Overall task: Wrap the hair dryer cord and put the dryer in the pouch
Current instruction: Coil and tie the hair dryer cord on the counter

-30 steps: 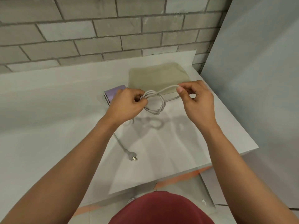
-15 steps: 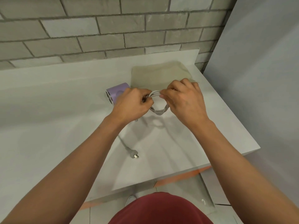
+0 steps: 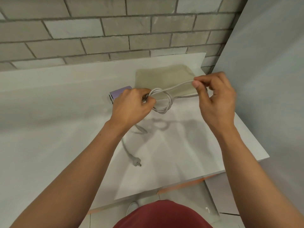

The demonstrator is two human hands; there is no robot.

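Observation:
A lilac hair dryer point(image 3: 118, 93) lies on the white counter point(image 3: 49, 122), mostly hidden behind my left hand point(image 3: 131, 106). That hand grips several coiled loops of the grey cord point(image 3: 162, 102) just above the counter. My right hand point(image 3: 215, 99) pinches a strand of the cord between thumb and fingers and holds it stretched out to the right of the coil. The rest of the cord trails under my left forearm to the plug point(image 3: 137, 164), which lies on the counter. A flat beige pouch point(image 3: 164, 78) lies behind the coil, near the wall.
A grey brick wall point(image 3: 115, 33) runs along the back of the counter. A plain grey panel point(image 3: 271, 79) stands close on the right. The counter's front edge and right corner point(image 3: 263, 159) lie near my right forearm. A red garment point(image 3: 162, 214) shows at the bottom.
My right hand, which was against the coil half a second ago, has moved out to the right, drawing a strand of cord with it. My left hand stays on the coil.

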